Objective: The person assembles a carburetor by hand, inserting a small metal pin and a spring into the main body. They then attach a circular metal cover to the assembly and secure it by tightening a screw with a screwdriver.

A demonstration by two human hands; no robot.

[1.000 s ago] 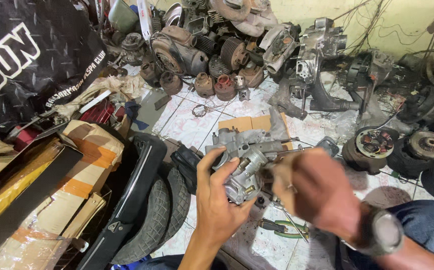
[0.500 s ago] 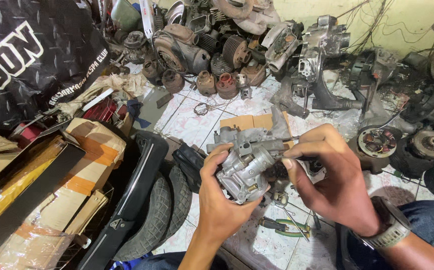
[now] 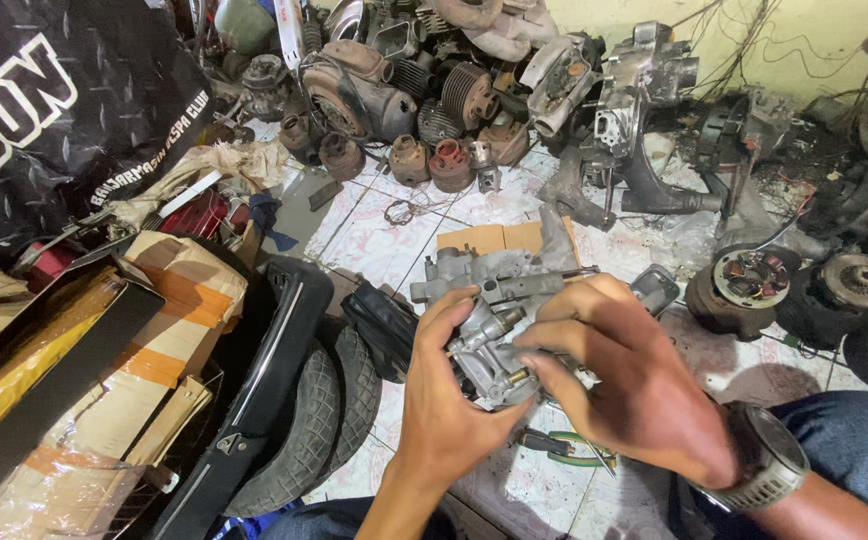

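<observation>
Grey cast-metal carburetor (image 3: pixel 489 320) held above the white tiled floor (image 3: pixel 384 240), both hands on it. It serves as landmark for the rest.

Left hand (image 3: pixel 444 405): comes up from below the carburetor, palm toward the camera's left, fingers curled around the part's left flank, thumb pressed against its lower body. Grip closed on the metal.

Right hand (image 3: pixel 624 385): lies over the carburetor's right side; index finger and thumb drawn together, pinching a small brass-coloured fitting at its lower right corner. The other fingers curve over the top edge. A metal-banded wristwatch (image 3: pixel 769 455) sits on that wrist, well to the right of the carburetor.

Just beyond the carburetor, on the floor: a flat piece of cardboard (image 3: pixel 499 238). Below it, near the wrists: green-handled pliers (image 3: pixel 564 447) lying on the tiles. Left of it: a small tyre (image 3: pixel 329 415), and beside that a long black body panel (image 3: pixel 264 380). Further left: stacked cardboard wrapped in orange tape (image 3: pixel 169 330).

Far beyond the carburetor, along the wall: a heap of rusted engine cylinders (image 3: pixel 434 160) and grey engine casings (image 3: pixel 644 100). To its right: a round stator plate with copper coils (image 3: pixel 751 278) on a dark hub. Blue denim knee (image 3: pixel 854 440) at lower right.
</observation>
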